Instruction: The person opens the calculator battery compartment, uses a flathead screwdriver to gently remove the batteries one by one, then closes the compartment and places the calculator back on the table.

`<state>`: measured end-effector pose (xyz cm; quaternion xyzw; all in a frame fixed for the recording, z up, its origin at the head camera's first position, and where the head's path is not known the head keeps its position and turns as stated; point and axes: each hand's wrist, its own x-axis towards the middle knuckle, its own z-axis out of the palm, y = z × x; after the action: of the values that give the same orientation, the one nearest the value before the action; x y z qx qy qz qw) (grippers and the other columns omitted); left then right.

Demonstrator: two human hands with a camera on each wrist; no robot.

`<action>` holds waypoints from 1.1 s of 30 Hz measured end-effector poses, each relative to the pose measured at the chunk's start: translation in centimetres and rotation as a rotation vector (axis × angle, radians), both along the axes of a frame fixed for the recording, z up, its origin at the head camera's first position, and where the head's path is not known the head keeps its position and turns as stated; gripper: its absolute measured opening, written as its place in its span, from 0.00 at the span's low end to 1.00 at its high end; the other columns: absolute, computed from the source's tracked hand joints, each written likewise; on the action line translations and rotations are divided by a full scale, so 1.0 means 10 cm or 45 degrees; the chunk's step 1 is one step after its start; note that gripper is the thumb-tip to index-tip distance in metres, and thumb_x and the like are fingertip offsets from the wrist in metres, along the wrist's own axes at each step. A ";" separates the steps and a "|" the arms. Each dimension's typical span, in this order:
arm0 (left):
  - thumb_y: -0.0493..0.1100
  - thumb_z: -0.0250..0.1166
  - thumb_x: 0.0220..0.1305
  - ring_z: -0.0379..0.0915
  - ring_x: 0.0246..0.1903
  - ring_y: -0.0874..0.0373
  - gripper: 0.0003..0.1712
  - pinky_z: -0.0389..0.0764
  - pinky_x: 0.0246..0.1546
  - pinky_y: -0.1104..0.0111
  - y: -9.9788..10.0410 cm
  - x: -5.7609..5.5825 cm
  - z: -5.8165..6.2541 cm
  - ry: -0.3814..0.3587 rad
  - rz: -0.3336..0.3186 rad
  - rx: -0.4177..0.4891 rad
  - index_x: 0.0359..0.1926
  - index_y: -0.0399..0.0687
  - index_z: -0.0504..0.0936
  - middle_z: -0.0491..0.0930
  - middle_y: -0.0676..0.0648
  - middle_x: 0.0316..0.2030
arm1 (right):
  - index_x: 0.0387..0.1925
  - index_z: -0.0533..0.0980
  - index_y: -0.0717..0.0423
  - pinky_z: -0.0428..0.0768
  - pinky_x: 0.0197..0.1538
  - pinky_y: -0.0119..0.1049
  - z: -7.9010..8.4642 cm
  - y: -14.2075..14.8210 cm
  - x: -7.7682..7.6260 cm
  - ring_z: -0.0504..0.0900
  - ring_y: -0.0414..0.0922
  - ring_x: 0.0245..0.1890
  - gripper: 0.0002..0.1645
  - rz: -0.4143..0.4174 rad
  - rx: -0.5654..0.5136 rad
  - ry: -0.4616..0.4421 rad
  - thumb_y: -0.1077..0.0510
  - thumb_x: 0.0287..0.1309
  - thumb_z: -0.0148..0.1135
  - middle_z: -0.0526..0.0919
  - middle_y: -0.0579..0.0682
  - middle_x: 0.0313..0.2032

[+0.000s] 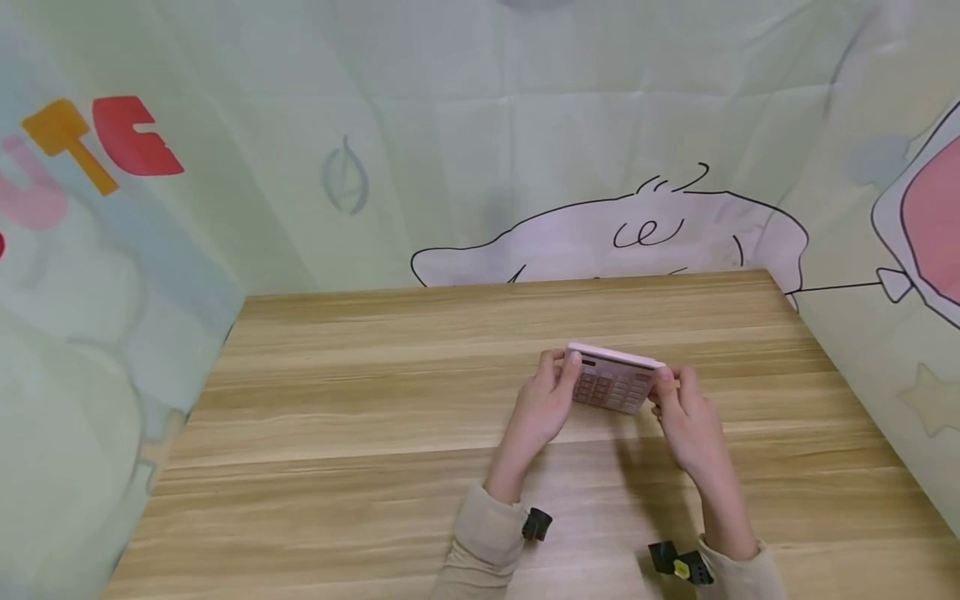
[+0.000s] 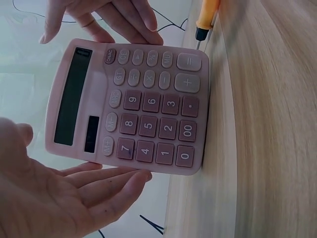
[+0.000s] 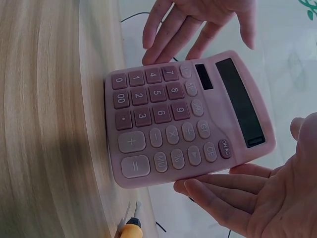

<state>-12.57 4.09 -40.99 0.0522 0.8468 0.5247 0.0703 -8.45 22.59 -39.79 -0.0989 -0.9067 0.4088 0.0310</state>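
A pink calculator [image 1: 613, 379] with dark pink number keys stands upright, its lower edge right at the tabletop. Its key side faces the person, and the display [image 2: 73, 96] is dark. My left hand [image 1: 543, 400] touches the calculator's left side with extended fingers [image 2: 111, 191]. On the opposite side, my right hand [image 1: 690, 425] rests its fairly straight fingers [image 3: 228, 191] along the edge. Both thumbs stand apart from the calculator in the wrist views. Near its lower right corner lies a screwdriver [image 2: 208, 15] with an orange handle, hidden in the head view.
The wood-grain table [image 1: 337, 400] spreads under both hands. Behind it hangs a pale printed cloth [image 1: 435, 167] with cartoon drawings, which also runs along the left and right sides. Dark camera mounts [image 1: 536, 525] sit at both cuffs.
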 end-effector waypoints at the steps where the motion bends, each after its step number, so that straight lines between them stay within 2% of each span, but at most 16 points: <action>1: 0.67 0.38 0.71 0.73 0.58 0.40 0.35 0.72 0.59 0.48 0.00 0.00 0.00 -0.001 0.005 0.006 0.63 0.49 0.67 0.79 0.39 0.56 | 0.53 0.66 0.61 0.77 0.42 0.39 0.00 0.00 0.00 0.84 0.58 0.43 0.34 0.000 -0.002 0.005 0.37 0.72 0.29 0.82 0.66 0.49; 10: 0.66 0.38 0.71 0.73 0.58 0.41 0.33 0.72 0.58 0.49 0.00 0.00 -0.01 -0.009 0.041 0.023 0.61 0.48 0.68 0.79 0.40 0.56 | 0.50 0.66 0.62 0.77 0.41 0.36 -0.01 -0.02 0.00 0.84 0.58 0.42 0.31 0.007 -0.020 0.038 0.40 0.73 0.31 0.82 0.67 0.48; 15: 0.68 0.39 0.70 0.72 0.59 0.39 0.34 0.71 0.59 0.47 0.00 0.01 0.00 -0.025 0.054 0.038 0.60 0.48 0.68 0.78 0.39 0.57 | 0.51 0.65 0.64 0.81 0.46 0.45 -0.02 -0.02 0.00 0.84 0.61 0.46 0.31 0.036 -0.064 0.044 0.40 0.73 0.31 0.81 0.69 0.48; 21: 0.67 0.40 0.70 0.72 0.59 0.39 0.33 0.71 0.59 0.47 0.00 0.01 0.01 -0.014 0.054 0.039 0.59 0.47 0.68 0.78 0.40 0.57 | 0.52 0.64 0.67 0.79 0.54 0.52 -0.02 -0.03 -0.01 0.80 0.62 0.52 0.33 0.044 -0.169 0.037 0.40 0.72 0.31 0.78 0.72 0.51; 29: 0.67 0.40 0.70 0.70 0.61 0.40 0.33 0.70 0.61 0.47 0.00 0.00 0.00 -0.020 0.064 0.044 0.58 0.47 0.69 0.77 0.39 0.58 | 0.56 0.61 0.69 0.76 0.57 0.48 -0.02 -0.04 -0.02 0.76 0.62 0.57 0.34 0.061 -0.254 0.037 0.41 0.73 0.31 0.74 0.74 0.55; 33: 0.67 0.41 0.70 0.71 0.61 0.41 0.32 0.70 0.61 0.48 -0.01 0.00 0.01 -0.017 0.071 0.051 0.57 0.47 0.69 0.78 0.39 0.58 | 0.62 0.61 0.71 0.76 0.57 0.47 -0.03 -0.04 -0.02 0.76 0.62 0.58 0.38 0.075 -0.265 0.040 0.40 0.73 0.31 0.73 0.74 0.58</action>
<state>-12.62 4.03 -40.87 0.0265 0.8368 0.5435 0.0604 -8.64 22.24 -40.06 -0.0684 -0.8613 0.5030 0.0226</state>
